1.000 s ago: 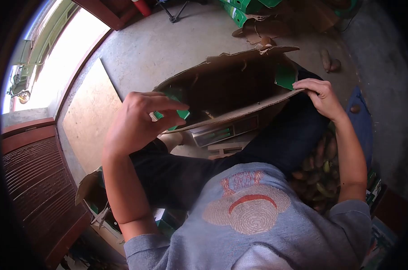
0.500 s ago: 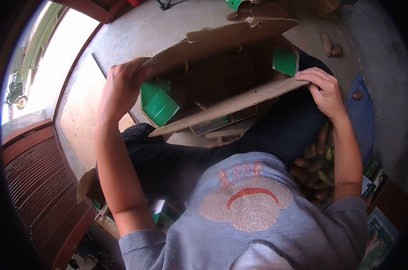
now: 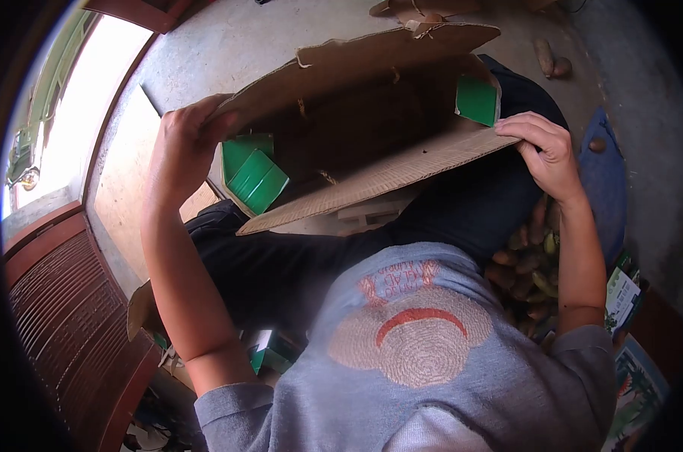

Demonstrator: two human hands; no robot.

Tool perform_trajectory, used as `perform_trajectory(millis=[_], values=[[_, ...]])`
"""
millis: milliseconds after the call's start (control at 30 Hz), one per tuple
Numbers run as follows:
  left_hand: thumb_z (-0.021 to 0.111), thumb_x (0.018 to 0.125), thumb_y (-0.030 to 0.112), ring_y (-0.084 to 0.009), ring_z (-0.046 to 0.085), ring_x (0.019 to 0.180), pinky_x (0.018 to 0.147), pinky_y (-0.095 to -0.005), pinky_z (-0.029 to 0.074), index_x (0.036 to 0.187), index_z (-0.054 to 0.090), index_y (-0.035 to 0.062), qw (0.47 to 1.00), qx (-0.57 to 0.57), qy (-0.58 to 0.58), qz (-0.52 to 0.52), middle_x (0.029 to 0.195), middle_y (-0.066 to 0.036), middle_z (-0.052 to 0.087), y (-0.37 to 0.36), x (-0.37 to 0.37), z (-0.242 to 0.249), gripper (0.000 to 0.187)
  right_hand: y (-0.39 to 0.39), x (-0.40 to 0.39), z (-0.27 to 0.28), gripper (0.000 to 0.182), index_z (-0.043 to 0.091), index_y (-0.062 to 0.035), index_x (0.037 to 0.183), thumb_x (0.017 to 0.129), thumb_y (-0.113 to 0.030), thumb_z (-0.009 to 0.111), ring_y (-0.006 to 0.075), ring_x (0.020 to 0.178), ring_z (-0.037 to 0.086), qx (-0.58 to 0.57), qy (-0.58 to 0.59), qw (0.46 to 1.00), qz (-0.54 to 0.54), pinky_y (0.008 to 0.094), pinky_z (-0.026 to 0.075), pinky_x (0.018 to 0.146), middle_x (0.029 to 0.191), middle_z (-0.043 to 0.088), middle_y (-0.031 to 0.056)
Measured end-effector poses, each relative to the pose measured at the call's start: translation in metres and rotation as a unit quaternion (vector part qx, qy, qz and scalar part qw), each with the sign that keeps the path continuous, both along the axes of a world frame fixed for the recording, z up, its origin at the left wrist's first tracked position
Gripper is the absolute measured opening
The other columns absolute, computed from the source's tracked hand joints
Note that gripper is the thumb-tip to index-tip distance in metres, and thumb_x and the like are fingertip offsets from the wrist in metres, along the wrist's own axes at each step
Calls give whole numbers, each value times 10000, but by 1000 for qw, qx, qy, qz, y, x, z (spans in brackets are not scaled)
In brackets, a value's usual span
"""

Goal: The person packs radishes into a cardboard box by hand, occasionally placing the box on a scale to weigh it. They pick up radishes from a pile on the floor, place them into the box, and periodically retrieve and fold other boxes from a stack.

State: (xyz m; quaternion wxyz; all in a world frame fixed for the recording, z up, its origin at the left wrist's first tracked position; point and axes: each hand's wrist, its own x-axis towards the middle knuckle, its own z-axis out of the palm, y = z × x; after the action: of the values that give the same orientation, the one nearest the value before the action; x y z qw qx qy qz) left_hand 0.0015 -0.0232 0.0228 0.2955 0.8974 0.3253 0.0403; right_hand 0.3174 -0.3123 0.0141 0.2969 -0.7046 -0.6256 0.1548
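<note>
An opened cardboard box [image 3: 402, 169] spans the space in front of my body, brown inside with green flaps [image 3: 257, 181] at its two ends. Its wide mouth faces me, and the inside is dark. My left hand [image 3: 191, 139] grips the far-left rim, the fingertips partly hidden by the cardboard. At the right end, my right hand [image 3: 536, 143] pinches the near edge beside another green flap [image 3: 476, 100], thumb below and fingers on top. Short bits of twine stick through the walls. My legs [image 3: 462, 203] are spread beneath and beside the box.
Several potato-like tubers [image 3: 530, 279] are heaped on the floor by my right leg, near a blue cloth [image 3: 603, 188]. Two more tubers [image 3: 551, 60] lie at the upper right. A wooden board [image 3: 131, 196] and a dark red slatted panel [image 3: 70, 309] are on the left.
The box's left end and my left hand have shifted slightly left. The view has moved a little as well. Both hands keep their hold on the cardboard.
</note>
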Motion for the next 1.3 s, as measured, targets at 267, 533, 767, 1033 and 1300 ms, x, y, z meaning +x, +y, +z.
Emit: perform_trajectory(millis=[267, 533, 767, 1033, 1300], values=[[652, 855, 203, -262, 593, 1103, 950, -432, 455, 1218, 586, 104, 990, 42, -135, -27, 1133, -114, 646, -10, 0, -1, 382, -6, -8, 7, 337, 625, -20, 1087, 752, 2, 658, 277, 992, 613, 32, -20, 999, -33, 336, 474, 869, 1048, 643, 135], [533, 926, 201, -186, 575, 972, 843, -350, 461, 1186, 537, 94, 730, 349, -587, 16, 1072, -74, 602, -3, -38, 93, 281, -82, 55, -14, 342, 447, 47, 1248, 941, -88, 511, 223, 992, 611, 233, 151, 896, -346, 322, 464, 907, 1142, 599, 182], [642, 864, 278, -199, 463, 1142, 994, -374, 361, 1300, 469, 208, 501, 426, -745, -112, 1259, -49, 493, -112, 21, 132, 474, -215, 95, -127, 341, 460, 6, 1250, 923, -55, 531, 165, 881, 619, 155, 124, 863, -465, 257, 494, 769, 1043, 612, 128], [633, 861, 274, -205, 454, 1153, 1002, -379, 347, 1302, 463, 197, 659, 251, -645, -294, 1269, -55, 484, -160, 64, 115, 479, -398, 40, -219, 365, 500, -57, 1248, 893, -103, 565, 163, 929, 593, -282, 141, 745, -587, 311, 501, 722, 1113, 616, 70], [624, 858, 270, -210, 446, 1164, 1010, -383, 332, 1303, 456, 187, 751, 184, -538, -335, 1279, -61, 475, -191, 101, 106, 483, -412, 9, -260, 462, 487, -61, 1286, 859, -180, 613, 303, 1162, 525, -366, 199, 700, -580, 377, 424, 952, 1244, 555, 169]])
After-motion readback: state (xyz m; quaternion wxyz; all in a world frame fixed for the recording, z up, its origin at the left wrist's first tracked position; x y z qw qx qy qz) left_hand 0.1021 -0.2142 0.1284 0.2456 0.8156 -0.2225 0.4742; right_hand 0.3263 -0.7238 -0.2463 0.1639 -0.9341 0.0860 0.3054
